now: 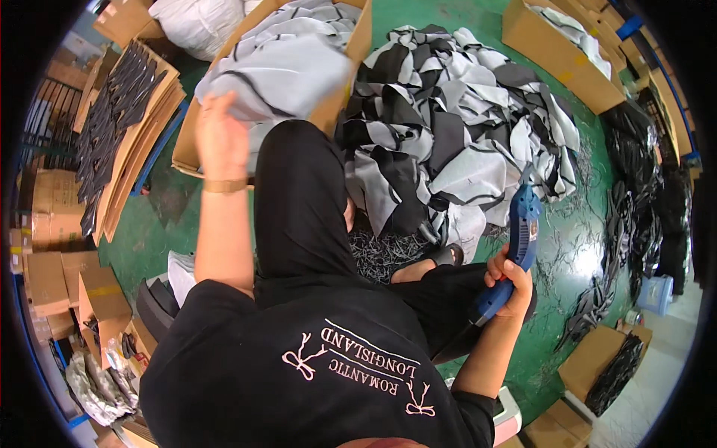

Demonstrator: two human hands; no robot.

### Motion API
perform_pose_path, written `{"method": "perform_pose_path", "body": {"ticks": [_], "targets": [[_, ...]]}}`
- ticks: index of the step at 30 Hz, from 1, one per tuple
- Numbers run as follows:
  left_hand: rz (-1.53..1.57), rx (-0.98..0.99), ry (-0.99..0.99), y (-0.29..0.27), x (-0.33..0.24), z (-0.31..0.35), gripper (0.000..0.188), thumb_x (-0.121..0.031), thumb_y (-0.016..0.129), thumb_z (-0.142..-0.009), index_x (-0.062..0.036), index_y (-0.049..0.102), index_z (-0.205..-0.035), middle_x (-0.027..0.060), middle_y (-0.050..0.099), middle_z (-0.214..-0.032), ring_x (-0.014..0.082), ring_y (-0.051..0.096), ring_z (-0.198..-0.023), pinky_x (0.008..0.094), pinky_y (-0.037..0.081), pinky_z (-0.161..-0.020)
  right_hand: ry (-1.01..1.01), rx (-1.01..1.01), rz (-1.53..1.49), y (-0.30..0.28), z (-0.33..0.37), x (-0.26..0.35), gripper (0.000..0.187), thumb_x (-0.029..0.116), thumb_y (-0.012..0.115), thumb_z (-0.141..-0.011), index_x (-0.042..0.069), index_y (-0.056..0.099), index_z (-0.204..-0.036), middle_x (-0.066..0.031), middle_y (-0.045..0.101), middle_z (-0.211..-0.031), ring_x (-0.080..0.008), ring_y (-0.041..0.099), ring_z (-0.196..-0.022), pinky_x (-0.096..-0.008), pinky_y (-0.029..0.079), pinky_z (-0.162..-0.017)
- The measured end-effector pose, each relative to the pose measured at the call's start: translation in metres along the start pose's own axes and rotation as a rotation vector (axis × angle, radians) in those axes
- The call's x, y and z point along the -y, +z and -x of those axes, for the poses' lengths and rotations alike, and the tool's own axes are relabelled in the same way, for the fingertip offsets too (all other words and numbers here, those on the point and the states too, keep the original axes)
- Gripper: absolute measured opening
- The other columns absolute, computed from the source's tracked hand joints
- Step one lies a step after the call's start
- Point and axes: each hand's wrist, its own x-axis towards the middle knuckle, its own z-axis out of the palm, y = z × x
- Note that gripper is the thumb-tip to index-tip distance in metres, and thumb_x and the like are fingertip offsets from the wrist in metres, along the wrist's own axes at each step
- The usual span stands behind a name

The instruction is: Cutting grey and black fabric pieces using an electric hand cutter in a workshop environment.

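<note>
My left hand (222,138) is raised over the front of a large cardboard box (347,82). Its fingers grip the near-left edge of a light grey fabric piece (299,71) with a curved black strip, slightly blurred by motion. More such pieces fill the box behind it. Closed around a blue corded power tool (526,228), my right hand (514,287) rests by my right knee. The tool stands upright, its narrow tip pointing away from me, near the right side of a big heap of grey and black fabric pieces (455,119) on the floor.
Thin black scraps (377,254) litter the green floor around my foot and right of the heap. Another cardboard box (567,56) holds fabric at the far right. Stacked cardboard with black pieces (123,123) stands left. Black plastic bundles (635,172) line the right side.
</note>
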Motion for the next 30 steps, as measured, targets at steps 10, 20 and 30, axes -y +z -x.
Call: {"method": "perform_pose_path", "body": {"ticks": [10,20,30], "targets": [[-0.458,0.509,-0.183,0.089,0.064,0.044,0.018,-0.007,0.058,-0.090,-0.0039,0.061,-0.107,0.0057,0.064,-0.103,0.0131,0.060,-0.094,0.0268,0.049,-0.083,0.042,0.022,-0.058,-0.010,-0.021,-0.004,0.040,0.012,0.069,-0.069,-0.003,0.053,-0.102,-0.0057,0.049,-0.071,-0.0147,0.047,-0.061,-0.0281,0.043,-0.052],[-2.049,1.369,0.217,0.050,0.248,0.112,0.022,-0.016,0.053,-0.081,-0.0092,0.071,-0.092,0.0114,0.057,-0.105,0.0297,0.049,-0.108,0.0405,0.041,-0.089,0.069,0.013,-0.016,-0.017,-0.027,-0.001,0.044,0.014,0.070,-0.069,-0.002,0.051,-0.105,-0.0030,0.045,-0.070,-0.0134,0.046,-0.062,-0.0258,0.042,-0.051],[-1.281,1.481,0.167,0.125,0.148,0.130,0.024,-0.023,0.062,-0.071,-0.0066,0.059,-0.088,0.0133,0.062,-0.080,0.0341,0.062,-0.078,0.0422,0.049,-0.067,0.020,-0.006,0.208,-0.013,-0.032,-0.005,0.045,0.015,0.070,-0.067,-0.005,0.057,-0.105,-0.0144,0.064,-0.097,-0.0179,0.059,-0.076,-0.0285,0.048,-0.072]]}}
